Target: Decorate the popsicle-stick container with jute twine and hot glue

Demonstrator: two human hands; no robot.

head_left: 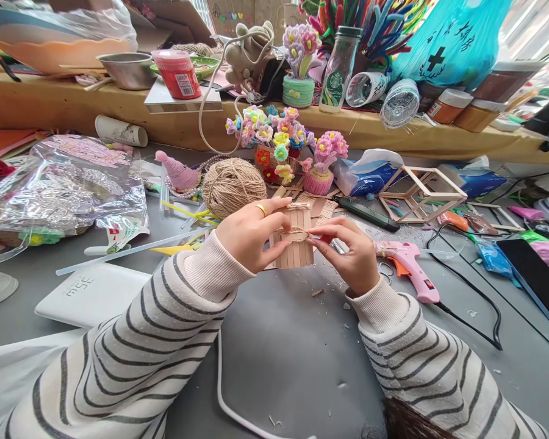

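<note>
Between my hands is a small piece made of upright wooden sticks (296, 255), with a band of twine (297, 235) across its middle and more twine along its top edge. My left hand (260, 235) grips its left side, fingers behind and thumb in front; a yellow ring is on one finger. At the right, my right hand (348, 247) pinches at the end of the twine band with thumb and forefinger. Just behind the hands lies a ball of twine (233, 188). A pink glue gun (414, 268) rests to the right of my right hand.
A black-handled cutter (368, 213) and a wooden stick frame (421, 195) lie behind my right hand. Colourful pipe-cleaner flowers (279, 137) stand at the back. A white power bank (94, 296) is at left, a phone (535, 277) at right. The glue gun's black cord (496, 317) loops across the table.
</note>
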